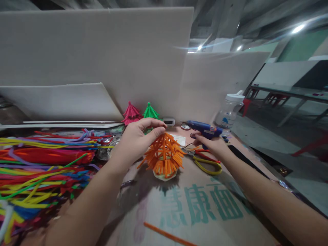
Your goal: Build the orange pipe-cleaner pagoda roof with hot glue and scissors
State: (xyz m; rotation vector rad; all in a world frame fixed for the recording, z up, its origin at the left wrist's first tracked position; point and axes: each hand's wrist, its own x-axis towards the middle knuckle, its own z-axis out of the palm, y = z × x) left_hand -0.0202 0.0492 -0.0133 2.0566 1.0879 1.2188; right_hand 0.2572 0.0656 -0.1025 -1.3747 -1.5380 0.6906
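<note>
An orange tree-like figure made of pipe cleaner pieces (165,159) stands upright on a pale base at the middle of the table. My left hand (143,136) is closed at its top, thumb and forefinger pinching the tip. At the right, my right hand (205,141) reaches to a blue glue gun (203,129), its fingers around the handle, partly hidden under the gun. Just below the gun lie pliers with red and yellow handles (208,165). A single orange pipe cleaner (167,234) lies near the front edge of the view.
Many coloured pipe cleaners (38,171) are heaped at the left. Pink (131,112) and green (150,112) tree-like figures stand behind my left hand. A clear bottle with a white lid (229,111) is at the back right. White boards (94,44) stand behind the table.
</note>
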